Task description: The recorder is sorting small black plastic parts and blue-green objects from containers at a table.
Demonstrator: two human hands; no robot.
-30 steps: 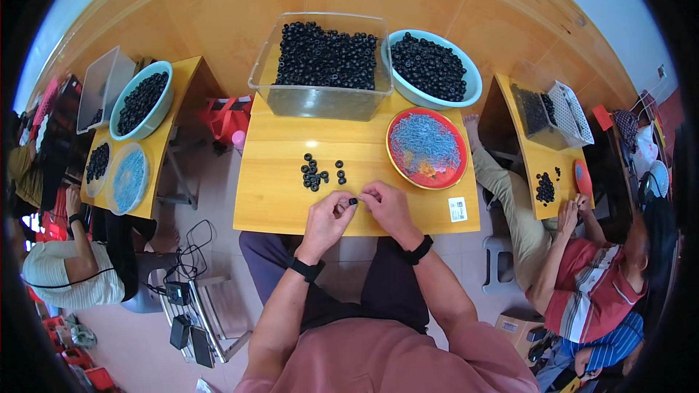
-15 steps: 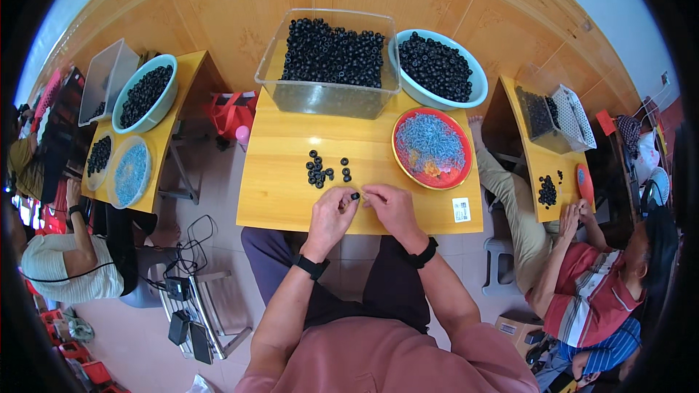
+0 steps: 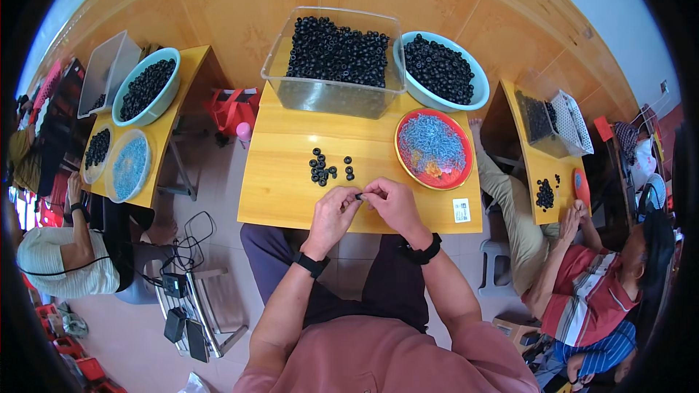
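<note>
A: In the head view, what are the two hands doing?

B: The left hand (image 3: 331,212) and the right hand (image 3: 393,204) meet above the near edge of the yellow table (image 3: 284,182). Their fingertips are pinched together on a small black ring (image 3: 359,195), which sits just between them. Both hands are closed around it with the fingers curled; I cannot tell if a second small part is held too.

A: And what lies near the hands?

B: Just beyond the fingers there is a small loose group of black rings (image 3: 324,167) on the table top, apart from the hands. To the right of it stands a red plate (image 3: 405,166) filled with small blue-grey parts. At the far edge there is a clear plastic tub (image 3: 328,94) full of black rings, and beside it a light blue bowl (image 3: 473,94) with more of them.

A: Something else on the table?

B: A small white label (image 3: 461,209) lies at the near right corner. Each wrist carries a black band.

A: Are other people there?

B: Yes. A person in a striped shirt (image 3: 590,298) sits on the right at another yellow table, and one more person sits on the left.
</note>
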